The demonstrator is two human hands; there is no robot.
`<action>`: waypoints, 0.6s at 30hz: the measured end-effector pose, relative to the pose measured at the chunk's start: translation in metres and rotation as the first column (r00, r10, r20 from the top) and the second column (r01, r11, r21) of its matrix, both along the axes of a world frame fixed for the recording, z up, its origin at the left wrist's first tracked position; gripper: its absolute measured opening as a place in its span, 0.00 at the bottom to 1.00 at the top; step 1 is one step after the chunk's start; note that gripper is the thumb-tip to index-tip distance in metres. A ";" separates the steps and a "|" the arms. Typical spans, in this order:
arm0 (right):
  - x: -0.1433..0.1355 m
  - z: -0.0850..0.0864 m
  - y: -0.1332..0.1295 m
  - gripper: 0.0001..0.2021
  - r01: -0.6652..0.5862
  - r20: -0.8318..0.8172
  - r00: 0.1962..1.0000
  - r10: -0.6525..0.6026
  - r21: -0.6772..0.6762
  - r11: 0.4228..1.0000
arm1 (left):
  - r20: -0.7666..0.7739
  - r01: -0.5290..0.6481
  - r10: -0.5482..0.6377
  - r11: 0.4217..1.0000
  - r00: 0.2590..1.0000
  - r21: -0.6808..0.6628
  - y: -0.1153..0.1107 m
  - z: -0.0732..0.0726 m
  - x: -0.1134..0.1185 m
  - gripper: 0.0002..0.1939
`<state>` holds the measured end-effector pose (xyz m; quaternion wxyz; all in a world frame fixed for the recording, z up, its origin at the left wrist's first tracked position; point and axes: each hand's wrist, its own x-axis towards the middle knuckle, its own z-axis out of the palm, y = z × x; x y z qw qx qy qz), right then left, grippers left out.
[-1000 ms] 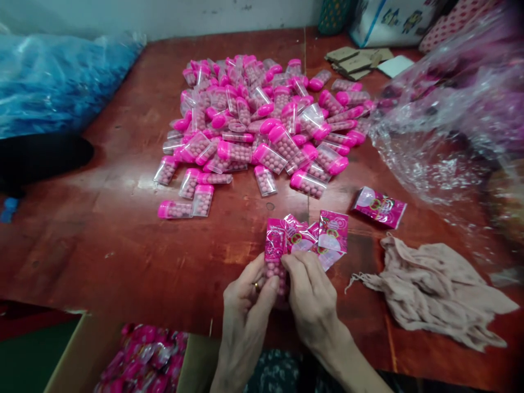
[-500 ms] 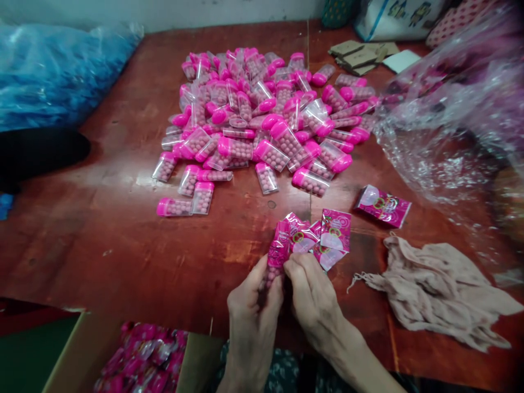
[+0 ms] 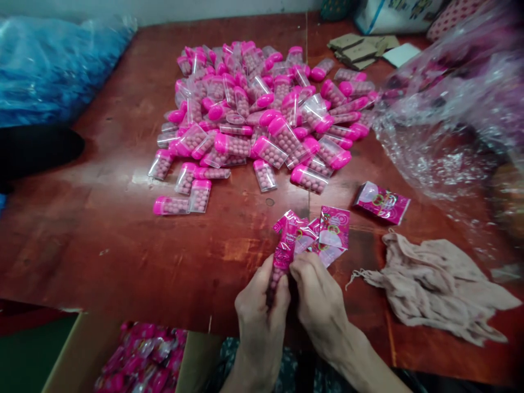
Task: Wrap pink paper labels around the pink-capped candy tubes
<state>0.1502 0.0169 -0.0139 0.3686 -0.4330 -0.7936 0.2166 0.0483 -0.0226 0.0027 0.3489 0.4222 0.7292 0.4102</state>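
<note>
My left hand is closed around a clear candy container filled with small pink balls. A shiny pink printed sleeve covers its far end, which points away from me. My right hand has its fingers pinched together against the sleeve's right lower edge; the fingertips are partly hidden. Just beyond the hands lie several flat printed sleeves, overlapping one another. Farther back on the table spreads a big pile of clear candy containers with bright pink caps.
A stack of printed sleeves and a crumpled beige cloth lie to the right. Clear plastic wrap covers the right side. A blue-filled bag sits at left. Below the table edge, a cardboard box holds pink wrapped packs.
Both hands have shifted slightly right with the container. The sleeve on it now leans more to the right. The view has moved a little.
</note>
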 end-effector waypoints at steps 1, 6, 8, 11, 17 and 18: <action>-0.002 0.002 0.001 0.08 0.027 -0.029 0.999 -0.030 -0.091 0.995 | -0.014 -0.007 0.007 1.000 1.000 0.017 0.000 -0.001 0.001 0.19; -0.013 0.012 0.007 0.09 0.094 -0.023 0.994 -0.103 -0.251 0.963 | 0.060 -0.102 0.098 0.993 0.993 0.063 0.004 -0.003 0.002 0.18; -0.015 0.011 0.007 0.08 0.063 -0.023 0.997 -0.071 -0.263 0.963 | 0.125 -0.142 0.136 0.989 0.983 0.047 0.005 -0.003 0.001 0.17; -0.014 0.006 0.005 0.08 -0.028 -0.018 1.000 0.024 -0.258 0.966 | 0.132 -0.183 0.179 0.983 0.975 0.023 0.001 -0.007 -0.001 0.17; -0.010 -0.002 0.002 0.10 -0.094 0.018 0.995 0.099 -0.201 0.975 | 0.041 -0.172 0.172 0.985 0.984 0.017 -0.003 -0.013 -0.003 0.16; -0.010 -0.002 0.002 0.10 -0.094 0.012 0.995 0.098 -0.215 0.972 | 0.033 -0.167 0.166 0.986 0.985 0.027 -0.002 -0.012 -0.004 0.16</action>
